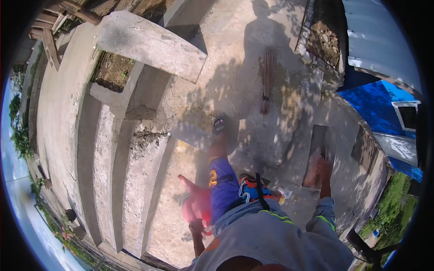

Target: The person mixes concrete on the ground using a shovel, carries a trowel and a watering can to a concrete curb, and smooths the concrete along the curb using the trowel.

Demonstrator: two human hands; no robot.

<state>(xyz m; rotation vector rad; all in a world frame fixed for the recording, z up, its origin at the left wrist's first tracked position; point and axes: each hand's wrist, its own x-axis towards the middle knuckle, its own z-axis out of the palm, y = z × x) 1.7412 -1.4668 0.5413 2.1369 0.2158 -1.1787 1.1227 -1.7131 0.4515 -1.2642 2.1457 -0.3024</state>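
My left hand (197,226) is closed on the handle side of a pink-red watering can (199,198), which hangs beside my left leg with its spout pointing away. Motion blurs the can's outline. Off to the right, my right hand (323,170) reaches down over a brown rectangular recess (320,134) in the concrete. Its fingers are smeared and blend with the brown surface, so any object in them cannot be made out. Farther ahead, a stick broom (267,77) lies on the concrete, its bristles pointing away from me.
Concrete steps (117,180) run along the left, with a thick slab (151,43) and a soil-filled planter opening (112,71) above them. A blue wall (373,101) and a second recess (364,150) are at the right. A small white packet (285,193) lies near my waist.
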